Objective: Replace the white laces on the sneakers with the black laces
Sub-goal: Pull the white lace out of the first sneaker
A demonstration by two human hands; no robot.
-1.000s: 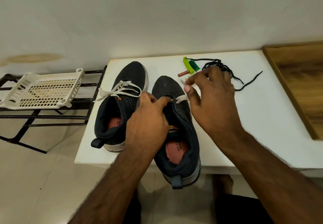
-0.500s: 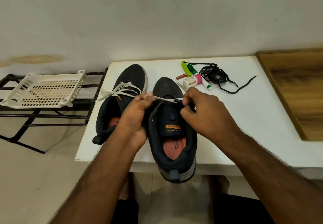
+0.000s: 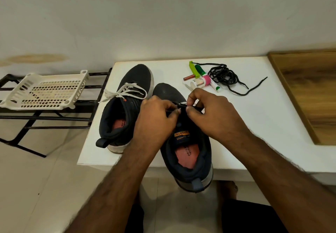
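Two dark sneakers stand on the white table [image 3: 254, 123]. The left sneaker [image 3: 127, 116] keeps its white laces [image 3: 127, 91], tied. The right sneaker [image 3: 189, 152] lies closer to me, its heel past the table's front edge. Both hands meet over its lace area. My left hand [image 3: 156, 118] pinches the sneaker's upper at the eyelets. My right hand [image 3: 212, 113] pinches a short bit of white lace [image 3: 183, 103] between thumb and forefinger; the rest of that lace is hidden. The black laces [image 3: 223, 76] lie in a loose pile at the table's back.
Beside the black laces lie a green clip [image 3: 191, 68], a green marker [image 3: 209, 80], a pink-capped bottle [image 3: 200, 83] and a brown tube [image 3: 189, 77]. A white plastic basket [image 3: 43, 91] rests on a black metal rack [image 3: 54, 118] at left. A wooden board [image 3: 309, 91] lies at right.
My right hand came down from near the small items to the right sneaker's lace area. The white lace that stretched between my hands is now mostly hidden as both hands closed in together.
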